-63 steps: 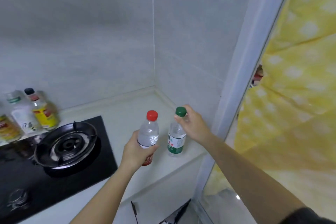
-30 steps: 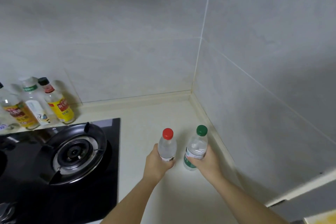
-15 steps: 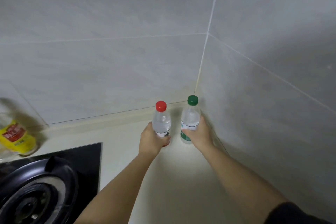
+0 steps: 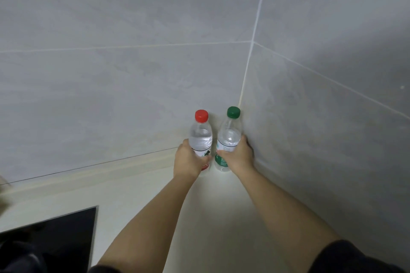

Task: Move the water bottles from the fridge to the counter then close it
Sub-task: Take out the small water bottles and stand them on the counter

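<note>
2 water bottles now sit deep in the back corner of the counter (image 4: pixel 210 210). The view from about 2 seconds ago shows them in your hands near its front edge, beside the fridge opening. Since 0.5 seconds ago they barely shift, so the carry looks finished.

Your left hand (image 4: pixel 188 160) is wrapped round the lower half of the red-capped bottle (image 4: pixel 200 137), fingers curled over its label. Your right hand (image 4: pixel 238 156) is clamped the same way on the green-capped bottle (image 4: pixel 230 134), its knuckles close against the side wall (image 4: pixel 321 139).

Both bottles stand upright, just beside each other with a thin gap between them. The green one's base appears to rest on the surface. The red one's base is hidden behind your hand, so I cannot tell whether it is fully seated.

The black hob (image 4: pixel 55 235) has slid down to the lower left edge of view, well apart from the bottles.

For the task, these 2 look delivered and only the release remains. Ease your right fingers out with care, since the wall leaves them little room. The fridge is out of view, so I cannot say whether more bottles wait there, and its door is yet to be closed.
</note>
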The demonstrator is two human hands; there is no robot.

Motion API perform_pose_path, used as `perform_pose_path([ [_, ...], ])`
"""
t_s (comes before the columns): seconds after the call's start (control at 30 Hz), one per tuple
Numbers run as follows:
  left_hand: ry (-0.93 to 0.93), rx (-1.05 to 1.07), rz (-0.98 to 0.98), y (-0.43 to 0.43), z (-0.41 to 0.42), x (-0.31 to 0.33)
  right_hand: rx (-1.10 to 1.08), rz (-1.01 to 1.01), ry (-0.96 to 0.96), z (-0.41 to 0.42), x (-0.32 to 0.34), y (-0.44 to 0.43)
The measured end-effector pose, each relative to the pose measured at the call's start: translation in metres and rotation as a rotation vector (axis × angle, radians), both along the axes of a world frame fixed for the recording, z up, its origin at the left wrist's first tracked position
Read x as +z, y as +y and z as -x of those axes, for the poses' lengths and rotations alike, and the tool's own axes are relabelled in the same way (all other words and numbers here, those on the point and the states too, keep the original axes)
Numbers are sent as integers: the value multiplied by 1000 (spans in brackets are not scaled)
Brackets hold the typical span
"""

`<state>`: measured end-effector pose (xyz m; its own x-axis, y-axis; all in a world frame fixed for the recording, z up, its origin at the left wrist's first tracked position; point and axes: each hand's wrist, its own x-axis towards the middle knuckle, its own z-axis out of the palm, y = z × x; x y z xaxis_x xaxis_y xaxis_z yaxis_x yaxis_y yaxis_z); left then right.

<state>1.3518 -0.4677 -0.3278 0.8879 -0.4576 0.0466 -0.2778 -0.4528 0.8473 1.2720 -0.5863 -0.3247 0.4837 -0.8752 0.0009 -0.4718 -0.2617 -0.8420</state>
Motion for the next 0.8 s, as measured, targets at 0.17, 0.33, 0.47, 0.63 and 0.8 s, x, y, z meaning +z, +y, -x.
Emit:
perform_pose_path([
  [0.17, 7, 8, -4, -13, -1, -1, -3, 3, 18, -8, -1, -4],
  [0.33, 24, 9, 8, -14, 4, -7, 21, 59, 129, -7, -3, -4],
  [0.47, 54, -2, -31, -12, 3, -11, 5, 99, 203, -8, -2, 1],
  [0.63, 144, -14, -36, -9, 5, -3, 6, 56, 230, 6, 4, 7],
  [0.8, 194, -39, 2, 29, 37, 26, 150, 34, 146, 59, 30, 35],
])
